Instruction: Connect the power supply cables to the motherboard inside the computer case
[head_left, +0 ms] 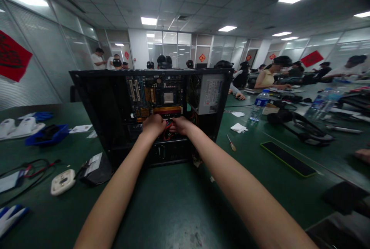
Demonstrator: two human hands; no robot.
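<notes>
An open black computer case [150, 72] stands on the table with its inside facing me. Inside it are a motherboard [169, 83] with a silver square chip and a power supply [210, 93] at upper right. Both my hands are inside the lower middle of the case, close together. My left hand [154, 125] is closed, its fingers partly hidden, at a thin red cable [168, 126]. From the right, my right hand [182, 125] pinches at the same cable. The cable's ends are hidden behind the hands.
Left of the case lie a black box-like part [96, 170], a white square object [63, 182] and a blue tray [47, 135]. On the right are a screwdriver [231, 143], a water bottle [260, 105], a dark flat panel [287, 158] and headphones [303, 127]. Other people sit further back.
</notes>
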